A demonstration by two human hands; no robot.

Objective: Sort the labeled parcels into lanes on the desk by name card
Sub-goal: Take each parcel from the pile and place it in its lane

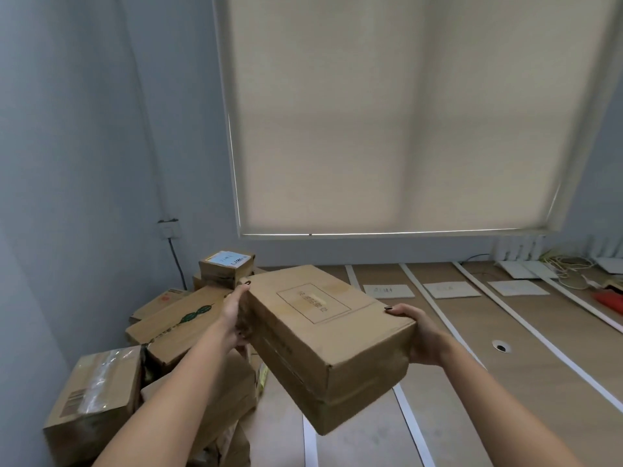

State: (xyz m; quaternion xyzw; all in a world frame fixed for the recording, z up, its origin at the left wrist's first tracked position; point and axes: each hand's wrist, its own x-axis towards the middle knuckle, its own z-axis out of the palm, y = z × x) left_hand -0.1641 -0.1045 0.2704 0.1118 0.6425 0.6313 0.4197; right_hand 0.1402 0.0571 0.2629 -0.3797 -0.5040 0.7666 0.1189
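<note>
— Cardboard, plain brown: the parcel (323, 342) is up off the desk (448, 396), held tilted over its near-left part, between both hands. Printed rectangle with small characters on its top face; I can't read them.

— Grip?

— Left hand (236, 318) clasps the far-left end, thumb over the top edge, fingers curled round the side. Right hand (418, 335) cups the right end — thumb on the top corner, fingers hidden under or behind the box. Dark nail polish on both.

— Closed box?

— Flaps closed. Contents not visible.

— The lanes?

— White tape strips (421, 291) run across the brown desk, dividing it. Three name cards (393, 291) (451, 289) (517, 287) lie at the far end, one to a lane; the writing is too faint to read. No parcels lie in the visible parts of those lanes.

— Rest of the stock?

— Piled at the left by the wall: a small box with a white label (226, 267) on top at the back, a long carton with a green mark (178, 323) below it, a taped box (94, 396) nearest, overlapped by the left forearm. All closed.

— Anything else?

— Cream roller blind (397, 112) drawn down, cables (569, 267) and white devices at the desk's far right, a red object (610, 301) at the right edge.
</note>
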